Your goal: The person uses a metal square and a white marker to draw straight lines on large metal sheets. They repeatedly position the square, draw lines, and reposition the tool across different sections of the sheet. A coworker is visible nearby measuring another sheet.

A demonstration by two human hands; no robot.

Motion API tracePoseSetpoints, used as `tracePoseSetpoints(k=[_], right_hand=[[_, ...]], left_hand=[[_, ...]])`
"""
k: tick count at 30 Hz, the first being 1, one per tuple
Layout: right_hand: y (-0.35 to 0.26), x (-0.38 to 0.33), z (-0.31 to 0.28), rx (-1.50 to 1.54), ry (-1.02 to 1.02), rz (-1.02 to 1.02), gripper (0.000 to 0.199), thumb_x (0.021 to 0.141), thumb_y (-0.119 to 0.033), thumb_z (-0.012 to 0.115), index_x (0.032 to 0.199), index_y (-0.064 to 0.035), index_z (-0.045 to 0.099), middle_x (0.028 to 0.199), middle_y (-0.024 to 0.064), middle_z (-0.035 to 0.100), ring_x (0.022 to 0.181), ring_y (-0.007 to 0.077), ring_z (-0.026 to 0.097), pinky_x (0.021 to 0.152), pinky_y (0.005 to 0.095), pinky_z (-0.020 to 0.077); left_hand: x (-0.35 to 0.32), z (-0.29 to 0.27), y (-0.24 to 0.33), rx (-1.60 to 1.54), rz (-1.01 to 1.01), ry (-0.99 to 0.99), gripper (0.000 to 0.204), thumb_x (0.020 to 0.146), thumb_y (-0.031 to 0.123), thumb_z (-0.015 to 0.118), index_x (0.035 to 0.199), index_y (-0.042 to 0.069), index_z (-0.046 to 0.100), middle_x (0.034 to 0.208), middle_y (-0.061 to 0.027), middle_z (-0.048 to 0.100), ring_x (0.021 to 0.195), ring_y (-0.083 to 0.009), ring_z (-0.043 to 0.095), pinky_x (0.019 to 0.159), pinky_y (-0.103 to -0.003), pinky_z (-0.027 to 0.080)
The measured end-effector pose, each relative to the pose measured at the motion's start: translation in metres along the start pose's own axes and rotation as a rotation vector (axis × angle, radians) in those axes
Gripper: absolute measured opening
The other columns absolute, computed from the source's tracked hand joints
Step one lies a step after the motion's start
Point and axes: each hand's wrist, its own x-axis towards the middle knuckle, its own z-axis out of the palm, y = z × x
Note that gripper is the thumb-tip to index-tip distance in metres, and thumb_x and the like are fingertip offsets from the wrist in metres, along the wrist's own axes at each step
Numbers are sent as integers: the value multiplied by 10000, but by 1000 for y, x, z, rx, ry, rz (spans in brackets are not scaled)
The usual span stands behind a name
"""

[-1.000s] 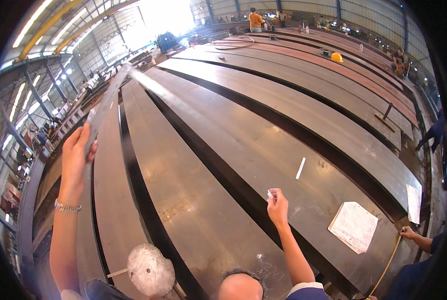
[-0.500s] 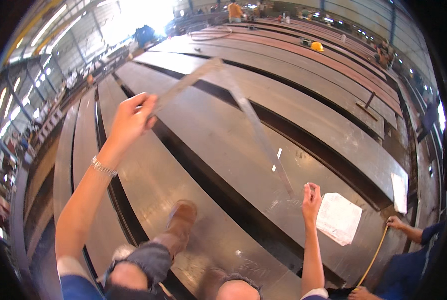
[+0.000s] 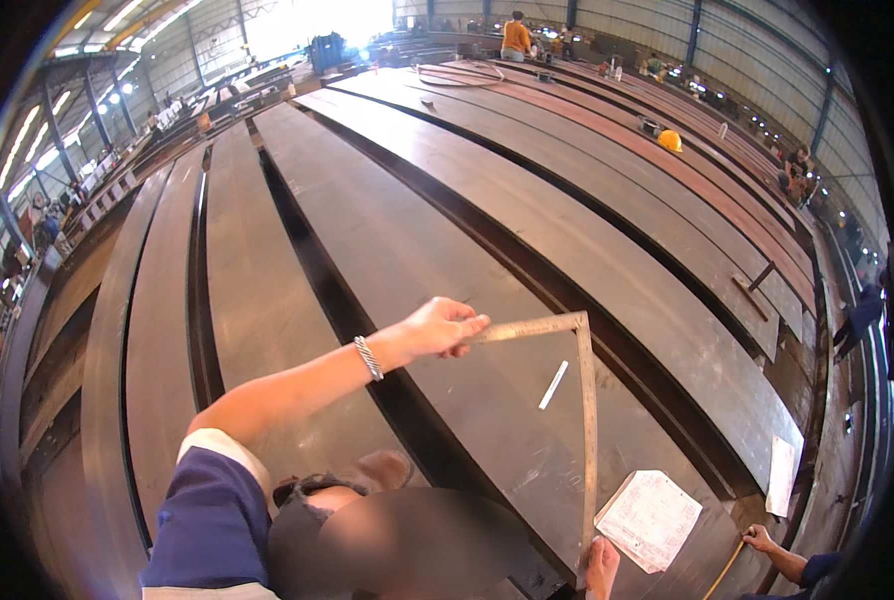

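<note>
A metal framing square (image 3: 589, 420) spans between my two hands above a long steel beam (image 3: 437, 270). My left hand (image 3: 444, 327) is closed around the end of its short arm, wrist wearing a silver bracelet. At the lower edge my right hand (image 3: 600, 567) has its fingers at the far end of the long arm; it is partly cut off by the picture's edge. A white stick (image 3: 554, 385), perhaps chalk, lies on the steel inside the square's corner. Beside my right hand rests a sheet of marked paper (image 3: 650, 520).
Dark gaps (image 3: 307, 220) run between the parallel beams. Another paper (image 3: 781, 475) lies at the right. A co-worker's hand (image 3: 759, 540) holds a yellow tape measure (image 3: 724, 572). Farther off are a T-shaped metal piece (image 3: 754, 290), a yellow hard hat (image 3: 670, 141) and a person in orange (image 3: 516, 38).
The square has come down and nearer from its raised position, my left hand lowering and moving right with it. My right hand, apart from the square before, is now at its long end.
</note>
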Motion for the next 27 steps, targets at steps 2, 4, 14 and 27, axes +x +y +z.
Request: tracePoseSetpoints(k=[2, 4, 14, 27], right_hand=[[-34, -12, -11, 12, 26, -10, 375, 992, -338, 600, 865, 14, 615, 736, 50, 559, 671, 192, 510, 622, 352, 439], [-65, -27, -23, -17, 57, -44, 378, 985, -353, 612, 864, 5, 613, 740, 40, 546, 671, 181, 494, 619, 347, 433], [-147, -96, 0, -423, 324, 24, 217, 886, -226, 747, 937, -28, 677, 786, 74, 624, 711, 194, 560, 680, 348, 491], [-211, -82, 43, -740, 223, 150, 329, 852, -356, 772, 925, -50, 677, 765, 199, 670, 709, 383, 634, 653, 453, 487]], left_hand=[[26, 10, 1, -27, -30, -75, 372, 989, 442, 612, 946, 76, 662, 689, -2, 612, 585, -63, 537, 525, -231, 429], [51, 19, -2, -41, -14, -150, 367, 982, 428, 626, 972, 62, 666, 697, -9, 620, 591, -68, 545, 526, -234, 433], [160, 78, -109, 218, 113, -429, 288, 822, 238, 719, 1002, 17, 680, 797, -76, 737, 743, -143, 710, 654, -320, 557], [178, 41, -161, 306, 32, -408, 309, 848, 364, 698, 1036, 119, 685, 874, -29, 750, 912, -202, 713, 817, -386, 528]])
